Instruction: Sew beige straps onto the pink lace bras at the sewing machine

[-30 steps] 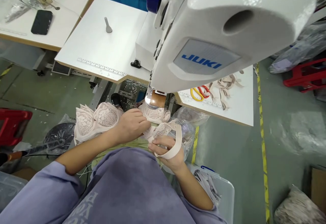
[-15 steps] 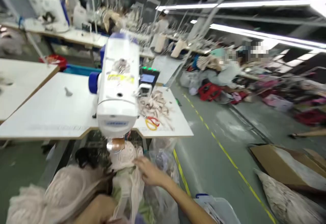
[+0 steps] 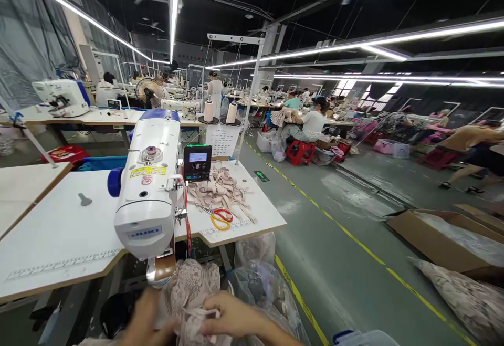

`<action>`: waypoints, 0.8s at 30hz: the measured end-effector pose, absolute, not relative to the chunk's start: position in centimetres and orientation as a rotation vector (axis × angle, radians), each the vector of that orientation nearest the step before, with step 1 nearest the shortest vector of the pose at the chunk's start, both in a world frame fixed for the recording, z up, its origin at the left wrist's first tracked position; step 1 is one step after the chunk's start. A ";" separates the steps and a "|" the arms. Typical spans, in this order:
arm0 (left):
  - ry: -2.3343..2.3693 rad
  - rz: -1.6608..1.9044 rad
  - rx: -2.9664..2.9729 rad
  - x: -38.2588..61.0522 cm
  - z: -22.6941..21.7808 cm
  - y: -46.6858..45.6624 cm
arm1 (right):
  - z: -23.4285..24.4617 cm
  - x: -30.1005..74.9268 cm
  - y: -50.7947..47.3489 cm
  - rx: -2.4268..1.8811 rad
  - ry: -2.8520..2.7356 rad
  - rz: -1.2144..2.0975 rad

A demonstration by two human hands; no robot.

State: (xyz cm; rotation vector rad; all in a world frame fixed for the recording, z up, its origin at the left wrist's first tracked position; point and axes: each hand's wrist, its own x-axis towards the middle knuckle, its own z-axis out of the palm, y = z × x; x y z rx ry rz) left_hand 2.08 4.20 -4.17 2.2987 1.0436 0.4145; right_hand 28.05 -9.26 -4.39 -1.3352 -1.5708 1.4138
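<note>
Head view, the only one. Clock centred on the lace, 12 being straight away from the worker.

Lace: pale, rumpled, low in view, just beside the machine's metal nose, which sits at 10. Whether the two touch, I cannot tell from where I stand. Machine beyond at 11.

Right hand at 4: thumb and fingers nearly closed, pinching a pale band at the lace's near edge. Left hand at 8: badly smeared; finger opening and any hold on the lace cannot be told.

Surroundings: bag at 3, near the right hand. Scissors at 1 on the table, strips lying past them. Screen at 12, farther off.

Judgement, step in hand (two-handed handling of the lace): the pinch looks sound; keep it light, since thin lace likely stretches or snags. Band best kept untwisted between the thumb and fingers. Left fingers would serve best spreading the folds from the 8 side, evenly, without pulling against the right. Risks: loose lace catching on the nose at 10, or trailing into the bag at 3. Fingertips should stay well apart from the nose.
</note>
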 end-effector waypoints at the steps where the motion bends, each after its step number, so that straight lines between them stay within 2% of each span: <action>1: 0.876 0.376 2.134 3.8 -4.9 2.8 | -3.7 27.3 -8.8 -1.298 -1.511 1.472; 4: 0.613 0.144 1.782 6.7 -5.7 -0.2 | -1.6 27.3 -7.1 -1.330 -1.581 1.435; 7: 0.619 0.074 1.561 6.3 -5.1 -0.9 | 0.5 31.3 -4.4 -1.712 -1.576 0.987; 14: 0.724 0.093 1.107 4.9 -4.6 -1.8 | 0.9 41.9 6.4 -2.108 -1.164 0.443; 18: 0.845 0.162 1.028 4.6 -4.6 -2.0 | 1.3 43.2 11.5 -2.168 -1.004 0.346; 24: 0.854 0.162 1.190 4.9 -4.8 -2.1 | 1.8 43.5 16.7 -2.073 -0.719 0.438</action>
